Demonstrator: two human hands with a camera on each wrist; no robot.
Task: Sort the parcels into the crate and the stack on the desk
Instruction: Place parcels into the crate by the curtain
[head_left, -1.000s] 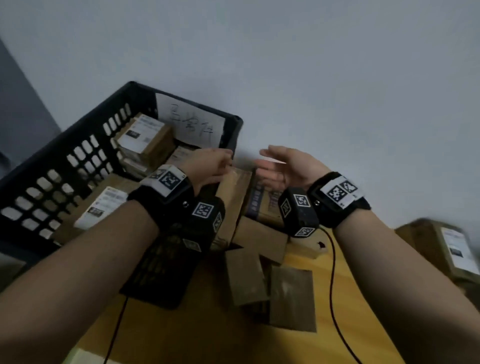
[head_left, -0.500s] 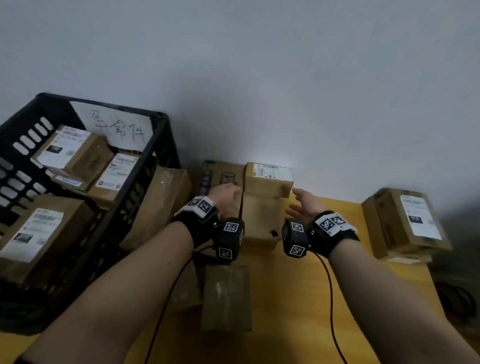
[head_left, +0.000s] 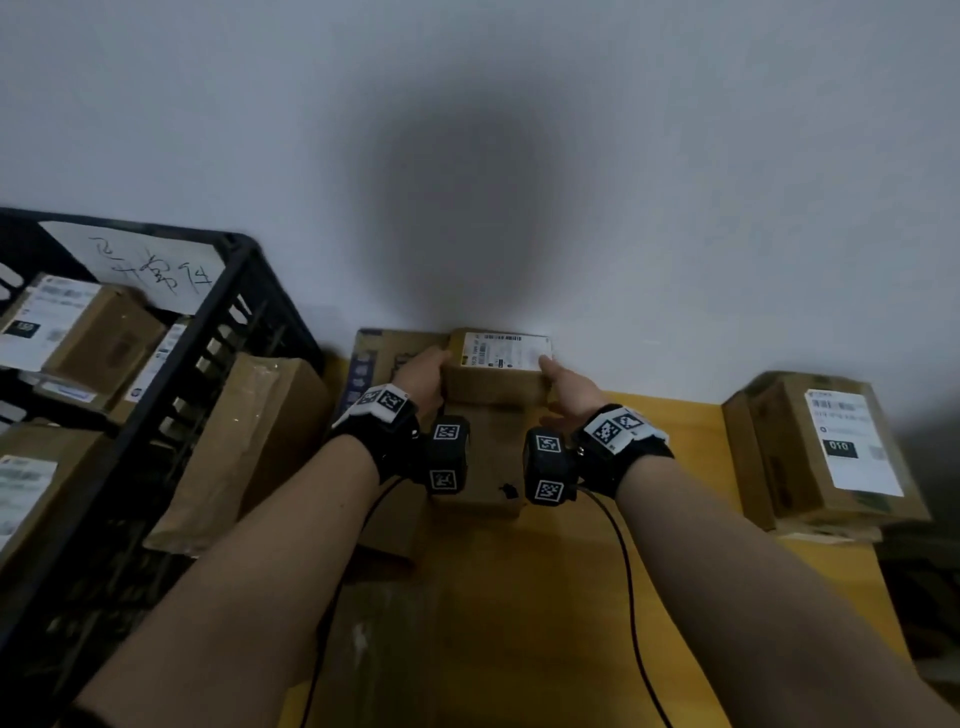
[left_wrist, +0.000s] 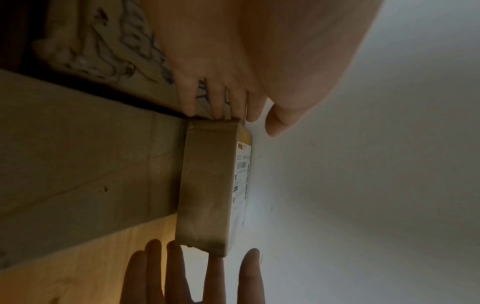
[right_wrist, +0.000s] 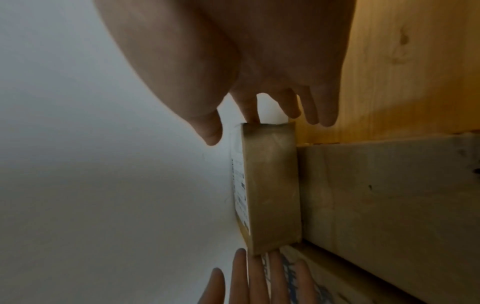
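A small brown parcel (head_left: 496, 382) with a white label lies by the wall on top of a larger flat box (head_left: 488, 467). My left hand (head_left: 423, 376) presses straight fingers against its left end, and my right hand (head_left: 563, 387) touches its right end, thumb over the label. In the left wrist view the left hand (left_wrist: 221, 102) meets the parcel (left_wrist: 207, 185) at its end. The right wrist view shows the right hand (right_wrist: 259, 107) with the index finger on the parcel (right_wrist: 270, 185). The black crate (head_left: 244, 280) stands at the left. A stack (head_left: 826, 452) of labelled boxes sits at the right.
Several labelled parcels fill the crate, which carries a handwritten paper sign (head_left: 140, 265). A long brown parcel (head_left: 244, 447) leans against the crate's side. A printed box (head_left: 379, 358) lies behind my left hand. The yellow desk (head_left: 675, 519) shows between the hands and the stack.
The view swung right, away from the crate. Both hands moved forward to the wall and now touch the two ends of the small labelled parcel.
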